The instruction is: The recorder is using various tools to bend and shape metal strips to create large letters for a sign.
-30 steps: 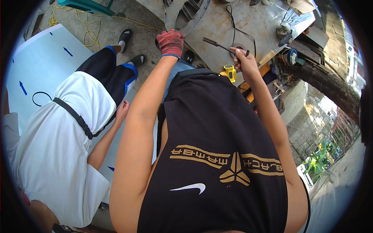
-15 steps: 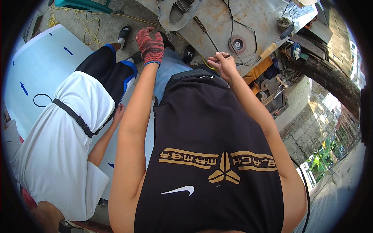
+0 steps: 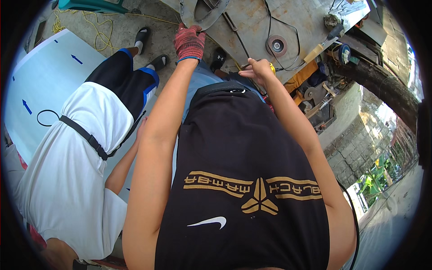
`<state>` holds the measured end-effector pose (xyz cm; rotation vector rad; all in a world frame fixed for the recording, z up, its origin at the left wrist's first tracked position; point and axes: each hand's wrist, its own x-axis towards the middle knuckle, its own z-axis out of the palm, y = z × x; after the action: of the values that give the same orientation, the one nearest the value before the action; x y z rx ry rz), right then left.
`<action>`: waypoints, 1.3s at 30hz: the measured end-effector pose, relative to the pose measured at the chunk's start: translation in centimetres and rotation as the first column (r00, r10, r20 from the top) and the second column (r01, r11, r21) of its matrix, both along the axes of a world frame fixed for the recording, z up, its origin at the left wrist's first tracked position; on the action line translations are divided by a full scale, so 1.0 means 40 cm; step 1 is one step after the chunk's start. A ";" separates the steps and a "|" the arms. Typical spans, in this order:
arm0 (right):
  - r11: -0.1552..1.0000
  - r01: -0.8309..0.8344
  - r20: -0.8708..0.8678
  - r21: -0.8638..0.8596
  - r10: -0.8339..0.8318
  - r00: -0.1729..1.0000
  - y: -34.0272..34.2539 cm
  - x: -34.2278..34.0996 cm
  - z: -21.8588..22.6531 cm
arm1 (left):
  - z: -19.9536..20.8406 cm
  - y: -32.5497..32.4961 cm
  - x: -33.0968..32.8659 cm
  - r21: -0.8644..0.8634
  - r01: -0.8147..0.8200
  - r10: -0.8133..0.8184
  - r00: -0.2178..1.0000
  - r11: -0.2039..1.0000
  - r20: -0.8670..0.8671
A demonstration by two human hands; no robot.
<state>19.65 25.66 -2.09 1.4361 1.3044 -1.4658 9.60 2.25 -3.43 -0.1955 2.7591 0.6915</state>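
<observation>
My left hand [image 3: 189, 43], in a red and black knit glove, has its fingers bent at the near rim of a curved grey metal piece [image 3: 201, 23] with an opening in it. The piece lies at the edge of a rust-stained metal table [image 3: 252, 27]. My bare right hand [image 3: 259, 72] pinches the near end of a thin dark rod tool [image 3: 241, 41] between thumb and forefinger, its other fingers loosely extended. The tool's thicker handle end points away, beside the metal piece. Part of a yellow thing [image 3: 272, 68] shows behind my right wrist.
A round abrasive disc [image 3: 276, 44] and a black cord [image 3: 297, 38] lie on the table, near a wooden-handled tool [image 3: 313, 53]. To my left stands a person in a white shirt [image 3: 96, 108], beside a pale sheet [image 3: 45, 76] with blue arrows. Yellow rope [image 3: 104, 38] trails across the floor.
My gloved left hand has moved right and forward, from open in the air to the metal piece's rim. My right hand has shifted slightly left, still with the rod tool.
</observation>
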 end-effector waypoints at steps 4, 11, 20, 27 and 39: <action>0.999 0.007 -0.027 -0.042 -0.008 1.000 -0.001 0.001 0.036 | -0.062 -0.016 0.015 0.077 0.070 -0.064 0.995 0.995 -0.074; 0.557 -0.469 -0.268 0.686 0.792 0.549 -0.046 -0.032 0.113 | -0.056 0.000 0.021 0.061 0.050 -0.045 0.996 0.997 -0.076; 0.337 -0.201 -0.317 0.920 0.940 0.125 -0.083 -0.176 0.055 | -0.059 -0.002 0.034 0.025 0.056 -0.055 0.998 0.998 -0.022; 0.641 -0.504 -0.461 0.579 0.767 0.446 -0.141 -0.271 0.038 | -0.053 0.005 0.033 0.025 -0.003 0.004 1.000 1.000 -0.023; 0.968 -0.250 -0.484 0.027 0.231 0.844 -0.205 -0.233 -0.100 | -0.037 0.014 0.083 0.226 -0.047 0.083 0.984 0.973 -0.155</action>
<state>10.32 17.47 -6.08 0.8573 1.6777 -1.7254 12.93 2.83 -4.92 -0.1895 2.8094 1.0700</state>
